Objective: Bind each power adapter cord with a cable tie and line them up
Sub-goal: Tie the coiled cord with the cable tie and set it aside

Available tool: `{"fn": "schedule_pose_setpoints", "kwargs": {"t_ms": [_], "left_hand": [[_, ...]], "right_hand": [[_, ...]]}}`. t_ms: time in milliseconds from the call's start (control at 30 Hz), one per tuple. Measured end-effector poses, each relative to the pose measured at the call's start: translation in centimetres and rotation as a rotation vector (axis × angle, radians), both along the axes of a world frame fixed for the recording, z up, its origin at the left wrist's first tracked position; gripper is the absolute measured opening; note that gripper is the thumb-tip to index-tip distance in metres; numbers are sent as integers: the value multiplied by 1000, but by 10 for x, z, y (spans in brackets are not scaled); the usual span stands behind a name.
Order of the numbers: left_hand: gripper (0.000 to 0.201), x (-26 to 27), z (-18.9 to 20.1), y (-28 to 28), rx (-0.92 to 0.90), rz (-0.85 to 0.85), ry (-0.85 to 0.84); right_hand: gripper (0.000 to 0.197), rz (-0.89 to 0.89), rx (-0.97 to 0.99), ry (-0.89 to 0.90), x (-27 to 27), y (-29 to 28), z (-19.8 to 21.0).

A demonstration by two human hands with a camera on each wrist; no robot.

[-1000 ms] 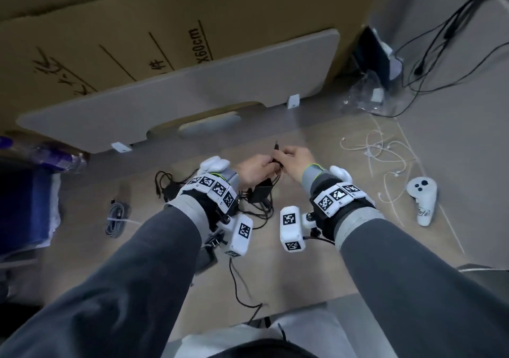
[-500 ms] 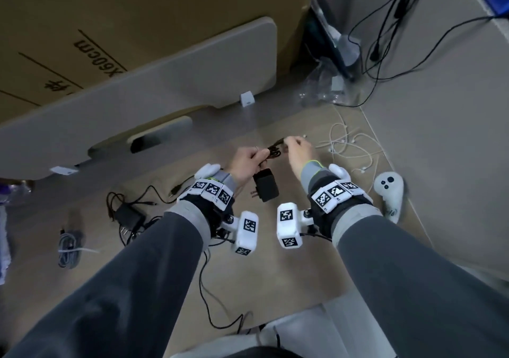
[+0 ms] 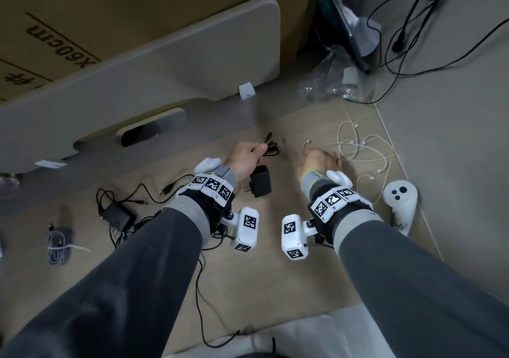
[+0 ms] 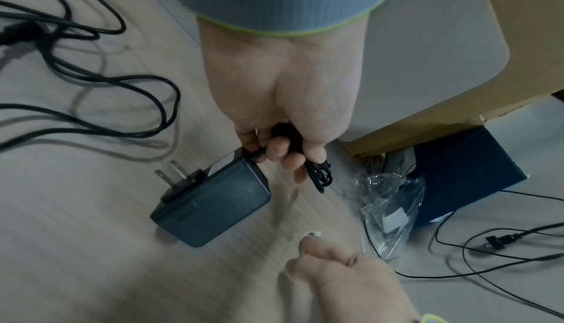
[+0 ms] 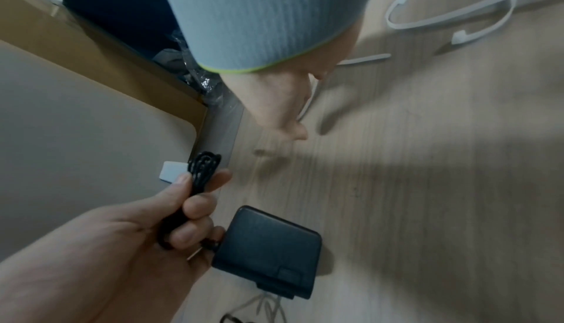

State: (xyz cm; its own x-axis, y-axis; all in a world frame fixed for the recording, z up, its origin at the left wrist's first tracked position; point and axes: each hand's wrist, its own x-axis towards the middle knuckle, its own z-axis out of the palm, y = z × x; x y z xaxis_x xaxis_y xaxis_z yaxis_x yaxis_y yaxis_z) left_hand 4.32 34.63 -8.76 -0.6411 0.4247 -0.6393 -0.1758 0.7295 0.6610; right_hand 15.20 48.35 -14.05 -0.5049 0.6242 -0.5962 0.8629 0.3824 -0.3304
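The left hand curls its fingers round the folded cord, its adapter hanging below them, prongs toward the wrist; the bundle's long axis runs out past the fingertips, untied. The right hand reaches among the cable ties, its grip unclear. Another adapter lies loose; one grey cable looks tied.

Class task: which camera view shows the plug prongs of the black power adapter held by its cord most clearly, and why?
The left wrist view: both prongs stand out sharply against the pale floor beside the adapter, which hangs from the left hand. The head view shows them small and dim. The right wrist view hides them behind the adapter's body.
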Motion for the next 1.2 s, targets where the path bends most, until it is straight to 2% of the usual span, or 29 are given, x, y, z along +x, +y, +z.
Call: {"fn": "schedule_pose_setpoints", "kwargs": {"t_ms": [67,167,233,300,400,500,567,633,700,800,1000,1100,1200], "left_hand": [[39,2,1,-2,21,4,-34],[40,4,0,-12,38,20,-34],[40,8,-6,-20,40,48,-19],[41,15,-13,-31,33,42,-20],[39,23,-6,-40,44,33,-47],[22,27,4,-42,49,45,-65],[17,30,17,-49,41,73,-46],[23,29,24,-61,9,67,0],[20,28,37,-76,49,73,20],[24,26,50,-110,98,91,73],[20,18,81,-175,210,265,-29],[25,8,95,-226,254,437,-43],[32,3,110,-257,272,541,-53]], "right_hand": [[34,-60,-50,31,6,-1,-3],[17,-146,36,33,14,-11,-7],[20,-152,80,-9,15,-20,-6],[25,-137,41,-11,19,-26,-5],[26,-142,-15,90,21,-33,4],[13,-26,54,200,18,-46,20],[9,-16,60,329,17,-56,43],[13,-86,-39,485,11,-69,62],[18,-108,-218,589,4,-88,79],[20,-14,-387,623,-6,-131,100],[20,-72,-541,621,-28,-204,120],[16,42,-517,580,-40,-254,128],[16,120,-526,572,-46,-284,140]]}}
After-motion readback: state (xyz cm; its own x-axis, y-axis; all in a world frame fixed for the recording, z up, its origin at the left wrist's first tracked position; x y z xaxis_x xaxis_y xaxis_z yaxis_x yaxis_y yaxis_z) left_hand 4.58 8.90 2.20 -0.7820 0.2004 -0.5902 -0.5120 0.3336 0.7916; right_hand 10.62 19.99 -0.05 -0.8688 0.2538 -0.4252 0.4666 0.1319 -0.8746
